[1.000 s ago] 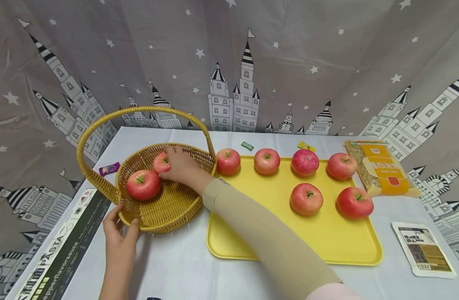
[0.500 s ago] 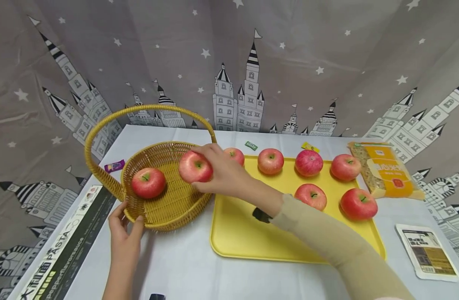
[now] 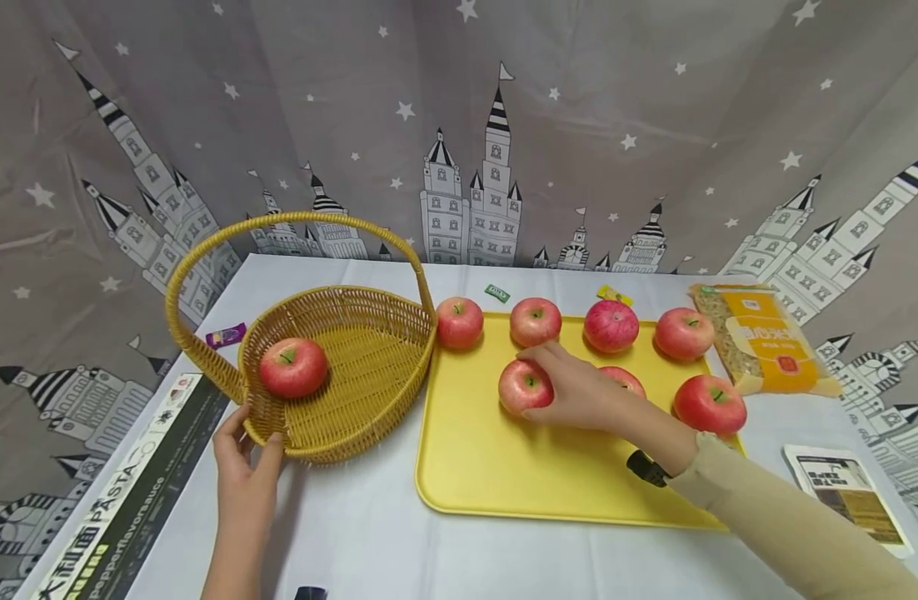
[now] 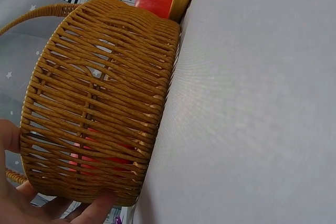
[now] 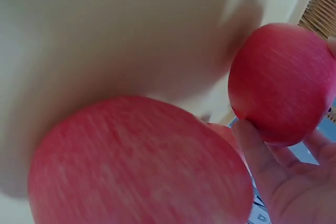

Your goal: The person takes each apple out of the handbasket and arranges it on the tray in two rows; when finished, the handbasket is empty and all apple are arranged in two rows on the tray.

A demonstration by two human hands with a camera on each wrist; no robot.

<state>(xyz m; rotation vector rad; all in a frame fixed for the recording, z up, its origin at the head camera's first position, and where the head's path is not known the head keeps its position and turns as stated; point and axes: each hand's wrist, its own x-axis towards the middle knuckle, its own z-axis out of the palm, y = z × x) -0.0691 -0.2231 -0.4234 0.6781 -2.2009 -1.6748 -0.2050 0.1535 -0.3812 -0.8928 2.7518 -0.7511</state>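
Observation:
My left hand (image 3: 243, 479) grips the near-left rim of a yellow wicker basket (image 3: 350, 442) with a tall arched handle. One red apple (image 3: 294, 367) sits inside it, also partly visible through the weave in the left wrist view. My right hand (image 3: 582, 393) holds another apple (image 3: 521, 390) over the middle of the yellow tray (image 3: 496, 479). In the right wrist view, my fingers and thumb are around that apple (image 5: 281, 85), and a second apple (image 5: 139, 166) looms close to the camera. Whether the held apple touches the tray is unclear.
A row of apples (image 3: 536, 322) lines the tray's back edge, with more at its right. A grain bag (image 3: 762, 337), a white-edged packet (image 3: 849, 496), small candies (image 3: 496, 292) and a long pasta box (image 3: 129, 492) lie around the tray and basket.
My right hand has taken one apple out of the basket and carried it right, over the tray. One of two apples stays in the basket. My left hand keeps its place on the rim.

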